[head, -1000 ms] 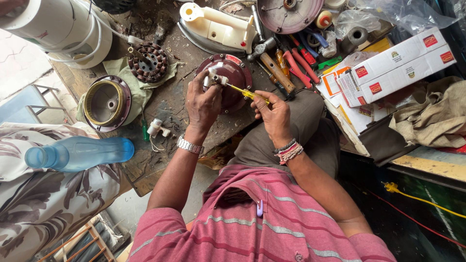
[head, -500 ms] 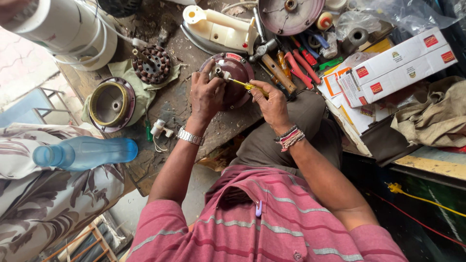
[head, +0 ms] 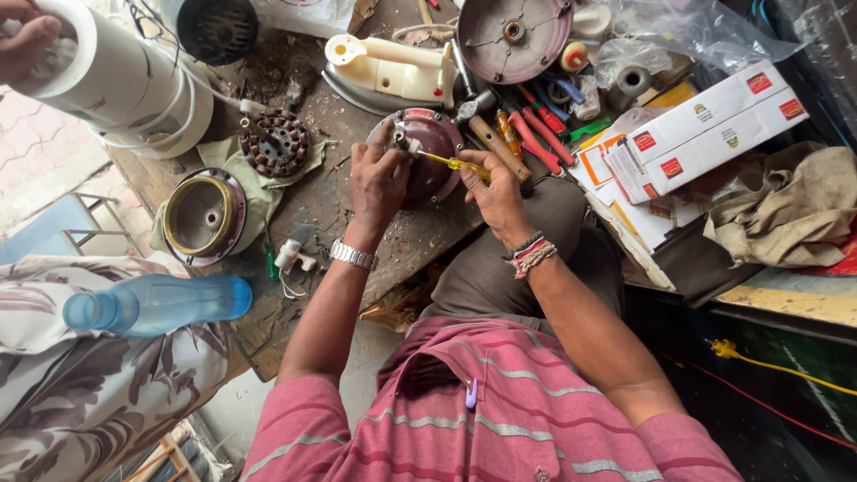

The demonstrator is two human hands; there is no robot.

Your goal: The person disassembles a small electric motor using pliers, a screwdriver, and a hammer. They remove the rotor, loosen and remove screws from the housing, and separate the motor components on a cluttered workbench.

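Left hand [head: 377, 178] grips one maroon motor housing [head: 433, 161]; right hand [head: 496, 192] grips one yellow screwdriver [head: 446, 162].

The motor cover [head: 428, 156] is half hidden by the left hand [head: 377, 183]. The screwdriver [head: 451, 163] tip is too small to be made out. A round plate [head: 513, 36] and a white roll [head: 116, 76] are cut off by the top edge. The surface [head: 330, 214] is partly hidden by clutter.
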